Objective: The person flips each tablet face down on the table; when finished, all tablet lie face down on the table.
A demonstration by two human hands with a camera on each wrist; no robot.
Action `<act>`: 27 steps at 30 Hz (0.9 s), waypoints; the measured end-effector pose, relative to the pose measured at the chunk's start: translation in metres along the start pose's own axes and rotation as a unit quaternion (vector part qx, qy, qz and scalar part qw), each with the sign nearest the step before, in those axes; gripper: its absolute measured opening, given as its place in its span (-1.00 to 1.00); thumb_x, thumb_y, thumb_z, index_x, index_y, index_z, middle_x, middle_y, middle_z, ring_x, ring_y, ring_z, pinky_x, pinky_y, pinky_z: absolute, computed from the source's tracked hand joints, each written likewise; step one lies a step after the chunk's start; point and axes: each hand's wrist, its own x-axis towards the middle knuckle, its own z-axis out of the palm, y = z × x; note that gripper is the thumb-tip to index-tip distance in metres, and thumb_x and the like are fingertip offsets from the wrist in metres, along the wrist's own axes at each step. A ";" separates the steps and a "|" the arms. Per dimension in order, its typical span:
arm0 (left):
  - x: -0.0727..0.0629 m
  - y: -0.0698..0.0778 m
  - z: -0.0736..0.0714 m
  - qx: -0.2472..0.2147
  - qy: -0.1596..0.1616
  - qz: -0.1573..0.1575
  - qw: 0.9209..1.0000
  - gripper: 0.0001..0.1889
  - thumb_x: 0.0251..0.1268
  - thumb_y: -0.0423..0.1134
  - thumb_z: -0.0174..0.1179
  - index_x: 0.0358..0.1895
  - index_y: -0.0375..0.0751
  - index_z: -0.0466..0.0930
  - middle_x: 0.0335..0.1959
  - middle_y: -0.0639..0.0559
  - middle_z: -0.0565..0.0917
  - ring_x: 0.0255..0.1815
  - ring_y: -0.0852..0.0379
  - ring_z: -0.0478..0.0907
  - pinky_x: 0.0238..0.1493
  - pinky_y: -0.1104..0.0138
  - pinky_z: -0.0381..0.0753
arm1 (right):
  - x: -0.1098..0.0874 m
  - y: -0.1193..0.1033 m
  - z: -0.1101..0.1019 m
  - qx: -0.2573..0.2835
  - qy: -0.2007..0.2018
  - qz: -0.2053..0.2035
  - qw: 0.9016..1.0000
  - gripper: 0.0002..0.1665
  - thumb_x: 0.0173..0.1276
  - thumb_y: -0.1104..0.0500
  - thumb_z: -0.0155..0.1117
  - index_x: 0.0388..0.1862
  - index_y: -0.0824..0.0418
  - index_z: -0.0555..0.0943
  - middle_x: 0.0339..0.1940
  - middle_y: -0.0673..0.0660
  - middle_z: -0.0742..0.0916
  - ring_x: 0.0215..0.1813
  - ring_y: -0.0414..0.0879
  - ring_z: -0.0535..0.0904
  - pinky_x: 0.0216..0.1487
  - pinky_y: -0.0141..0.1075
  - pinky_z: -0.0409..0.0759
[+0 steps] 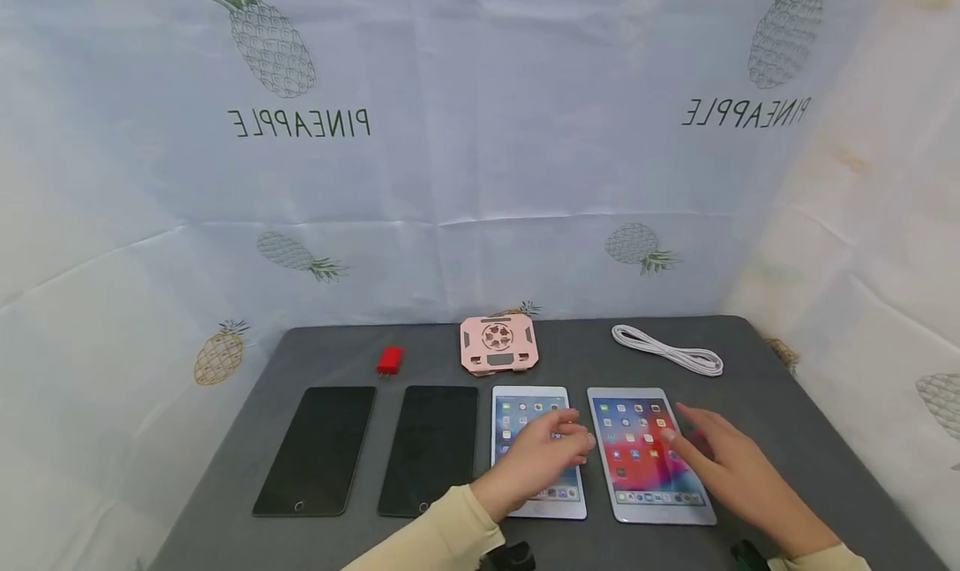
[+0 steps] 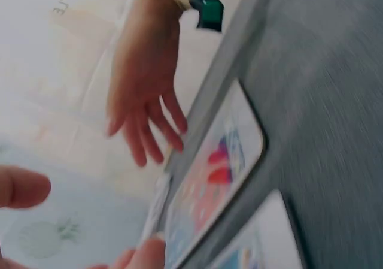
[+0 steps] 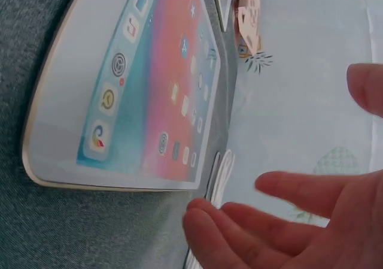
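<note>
Four would be too exact, so several tablets lie in a row on the dark grey table. The rightmost white tablet [image 1: 648,458] has a lit home screen with a red and blue background. Beside its right edge hovers my right hand [image 1: 723,467], fingers spread and relaxed, holding nothing. Left of it, a second white tablet [image 1: 517,404] shows a lit screen, partly hidden under my left hand [image 1: 536,458]. That hand is above the tablet with loosely bent fingers and nothing between them. In the right wrist view, the right fingers [image 3: 293,191] are apart from the tablet [image 3: 54,131].
Two dark-screened black tablets, one [image 1: 315,450] at far left and another [image 1: 431,450] beside it, lie left of the white ones. Behind them are a red plug adapter [image 1: 389,360], a pink stand-like device [image 1: 480,350] and a coiled white cable [image 1: 667,350]. Printed cloth surrounds the table [image 1: 217,488].
</note>
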 end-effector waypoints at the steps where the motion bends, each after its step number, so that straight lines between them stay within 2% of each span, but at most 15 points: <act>1: 0.004 -0.001 0.005 -0.019 0.003 -0.009 1.000 -0.31 0.48 -0.14 0.28 0.53 -0.45 0.39 0.24 -0.19 0.73 0.17 -0.17 0.79 0.23 0.11 0.79 | 0.002 -0.001 0.001 0.000 -0.005 0.005 1.000 0.00 0.58 -0.37 0.17 0.60 0.38 0.40 0.44 0.51 0.58 0.14 0.22 0.72 0.11 0.25 0.77; 4: 0.014 -0.004 0.019 -0.057 0.021 -0.036 0.997 -0.30 0.45 -0.17 0.27 0.52 -0.54 0.36 0.23 -0.20 0.73 0.17 -0.15 0.79 0.23 0.09 0.79 | 0.006 -0.001 0.001 -0.004 -0.023 0.022 0.999 0.01 0.60 -0.40 0.11 0.57 0.41 0.42 0.43 0.55 0.58 0.20 0.34 0.69 0.14 0.28 0.75; 6: 0.020 -0.005 0.027 -0.059 0.037 -0.049 0.996 -0.30 0.42 -0.17 0.27 0.50 -0.54 0.38 0.19 -0.18 0.73 0.11 -0.13 0.80 0.20 0.08 0.80 | 0.007 0.000 0.002 -0.006 -0.034 0.030 0.999 0.01 0.61 -0.41 0.07 0.55 0.43 0.43 0.44 0.56 0.57 0.28 0.43 0.65 0.19 0.32 0.72; 8: 0.023 -0.005 0.035 -0.042 0.055 -0.056 0.996 -0.32 0.38 -0.17 0.27 0.47 -0.53 0.42 0.13 -0.15 0.74 0.00 -0.09 0.82 0.14 0.08 0.82 | 0.007 0.002 0.003 -0.006 -0.041 0.031 0.999 -0.01 0.62 -0.41 0.06 0.53 0.43 0.46 0.43 0.56 0.59 0.32 0.46 0.62 0.21 0.34 0.70; 13: 0.025 -0.003 0.047 0.012 0.093 -0.060 0.994 -0.34 0.28 -0.15 0.29 0.37 -0.52 0.51 0.04 -0.15 0.74 -0.18 -0.08 0.78 0.04 0.04 0.82 | 0.008 0.007 0.007 0.007 -0.049 0.026 0.998 -0.05 0.62 -0.38 0.09 0.49 0.43 0.51 0.35 0.49 0.68 0.20 0.28 0.72 0.22 0.31 0.70; 17: 0.025 0.003 0.052 0.015 0.101 -0.079 0.992 -0.36 0.25 -0.14 0.31 0.32 -0.52 0.55 0.09 -0.15 0.71 -0.18 -0.09 0.74 0.02 -0.02 0.82 | 0.009 0.008 0.006 0.007 -0.065 0.038 0.997 -0.03 0.63 -0.40 0.07 0.49 0.45 0.51 0.31 0.47 0.71 0.15 0.20 0.73 0.21 0.30 0.71; 23: 0.028 0.005 0.054 -0.012 0.098 -0.090 0.991 -0.58 0.20 -0.19 0.30 0.03 -0.45 0.66 -0.10 -0.07 0.69 -0.15 -0.08 0.68 0.00 -0.06 0.83 | 0.010 0.006 0.005 0.006 -0.094 0.045 0.995 -0.01 0.62 -0.42 0.06 0.49 0.45 0.49 0.25 0.40 0.75 0.10 0.11 0.73 0.19 0.26 0.73; 27: 0.031 0.002 0.051 -0.044 0.086 -0.099 0.990 -0.58 0.27 -0.19 0.27 0.08 -0.45 0.67 0.01 -0.09 0.70 -0.09 -0.08 0.69 0.08 -0.03 0.82 | 0.012 0.003 0.004 0.006 -0.101 0.045 0.994 0.00 0.63 -0.41 0.06 0.50 0.47 0.48 0.22 0.40 0.76 0.10 0.12 0.74 0.17 0.25 0.75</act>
